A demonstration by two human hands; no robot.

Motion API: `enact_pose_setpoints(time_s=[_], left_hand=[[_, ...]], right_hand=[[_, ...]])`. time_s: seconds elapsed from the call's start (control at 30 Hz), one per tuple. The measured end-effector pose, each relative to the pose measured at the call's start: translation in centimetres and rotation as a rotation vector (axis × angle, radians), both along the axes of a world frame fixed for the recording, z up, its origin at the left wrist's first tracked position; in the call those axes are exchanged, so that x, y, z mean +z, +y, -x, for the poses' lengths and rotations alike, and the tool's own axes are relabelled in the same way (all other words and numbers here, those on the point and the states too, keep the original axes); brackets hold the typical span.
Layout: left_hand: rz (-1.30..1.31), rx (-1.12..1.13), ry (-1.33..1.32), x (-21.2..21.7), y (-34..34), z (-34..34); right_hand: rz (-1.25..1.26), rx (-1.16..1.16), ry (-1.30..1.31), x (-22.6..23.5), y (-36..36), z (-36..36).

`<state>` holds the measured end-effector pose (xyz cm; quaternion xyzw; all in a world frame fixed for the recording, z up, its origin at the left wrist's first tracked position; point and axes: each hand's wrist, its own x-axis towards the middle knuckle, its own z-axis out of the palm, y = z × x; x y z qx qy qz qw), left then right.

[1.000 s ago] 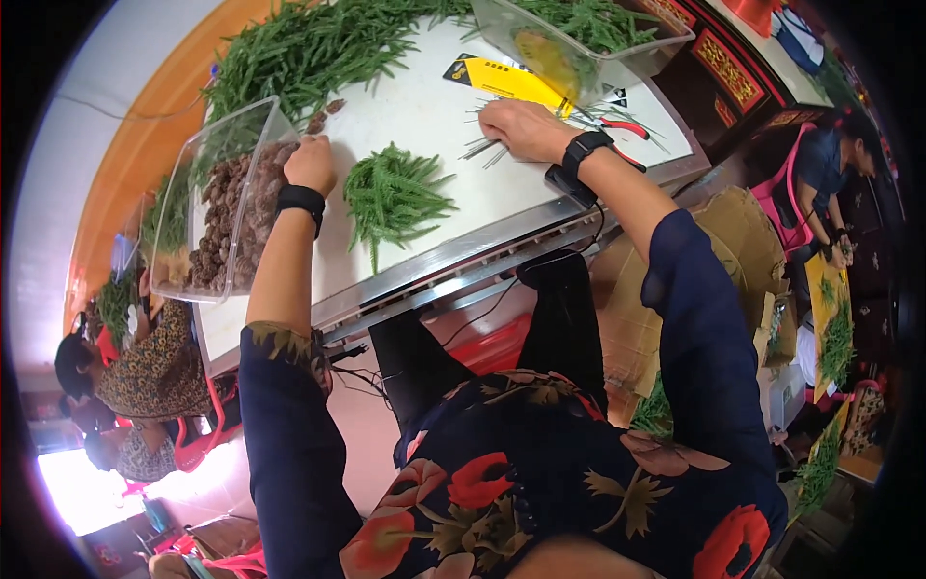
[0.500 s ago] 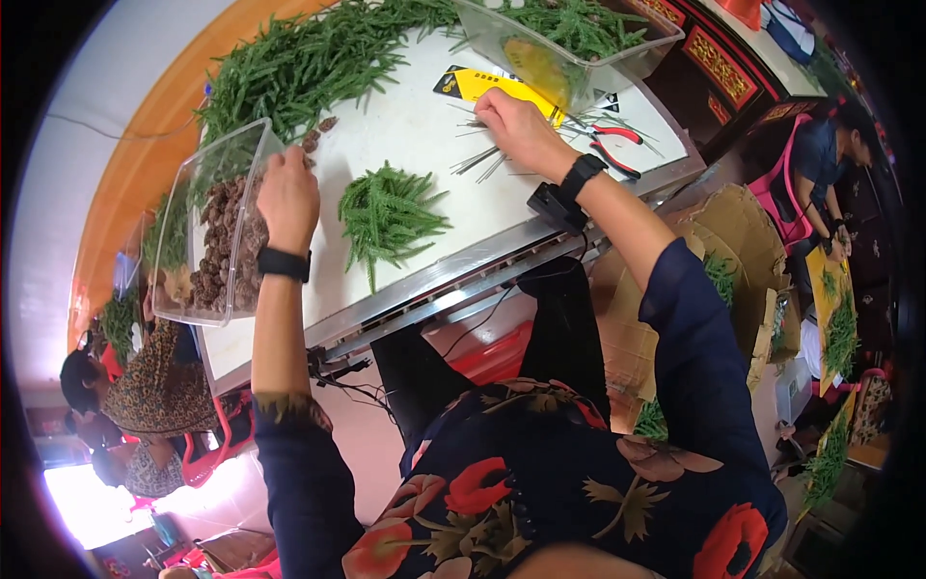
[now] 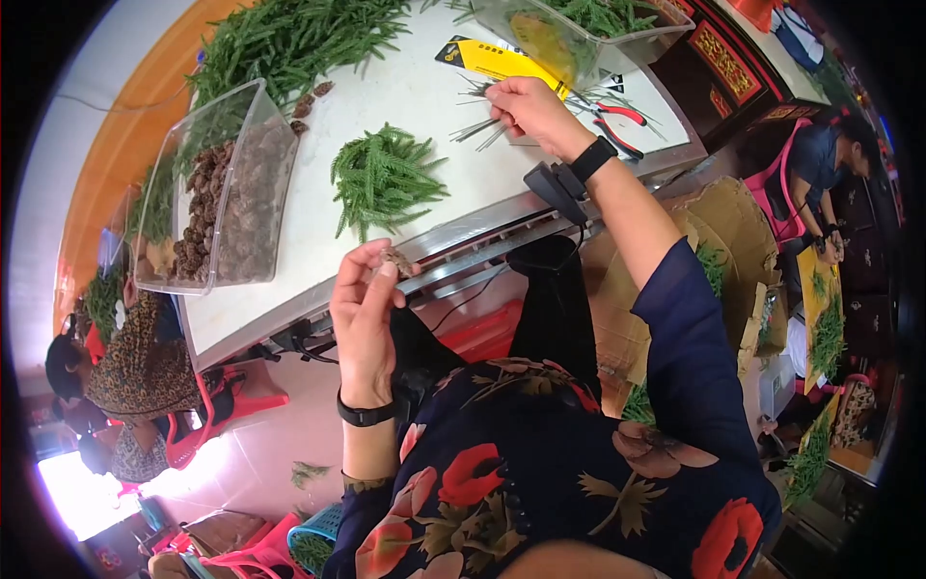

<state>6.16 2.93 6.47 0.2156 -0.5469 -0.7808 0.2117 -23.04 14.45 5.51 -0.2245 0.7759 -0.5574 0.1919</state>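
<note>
My left hand (image 3: 363, 307) is in front of the table's near edge, pinching a small brown pine cone (image 3: 397, 261) between thumb and fingers. Farther off, over the right part of the white tabletop, my right hand (image 3: 536, 114) is closed at the fingertips on thin grey wires (image 3: 473, 88). More loose wires (image 3: 476, 133) lie just below it. Red-and-black pliers (image 3: 617, 125) rest to its right, beside a yellow-and-black package (image 3: 497, 60). Between my hands lies a pile of green artificial sprigs (image 3: 386, 181). A clear plastic box (image 3: 224, 207) of pine cones stands at the left.
A large heap of green sprigs (image 3: 289, 43) covers the table's far left. Another clear bin (image 3: 617, 41) stands at the far right. A metal rail (image 3: 482, 253) runs along the front edge. Cardboard (image 3: 704, 232) stands at the right; other people sit on both sides.
My left hand has moved from the pine cone box toward me and to the right, now with a pine cone in its fingers. My right hand has shifted slightly at the wires.
</note>
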Motion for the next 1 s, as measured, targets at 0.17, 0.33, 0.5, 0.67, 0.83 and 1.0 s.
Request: enact_pose_setpoints(time_s=[0.17,0.33,0.5,0.67,0.83,1.0], left_hand=[[-0.051,-0.015,-0.029,-0.5,1.0,0.4],[-0.042,-0.042,-0.054,-0.8,1.4,0.4],[-0.034,-0.065,-0.068,-0.8,1.7,0.2],[-0.032,-0.069,-0.005,-0.6,1.9,0.3],[-0.068,-0.062,0.009,-0.3,2.3,0.8],[0.135,0.002,0.073,-0.4,2.8,1.2]], right_hand=[[0.202,0.025,-0.470,0.1,0.9,-0.1],[0.210,-0.025,-0.309,-0.3,0.7,0.2],[0.086,-0.090,-0.004,-0.7,0.2,0.5],[0.103,-0.103,-0.015,-0.3,0.5,-0.7],[0.313,0.116,0.065,2.1,3.5,-8.5],[0.288,0.176,0.030,2.5,5.4,-16.3]])
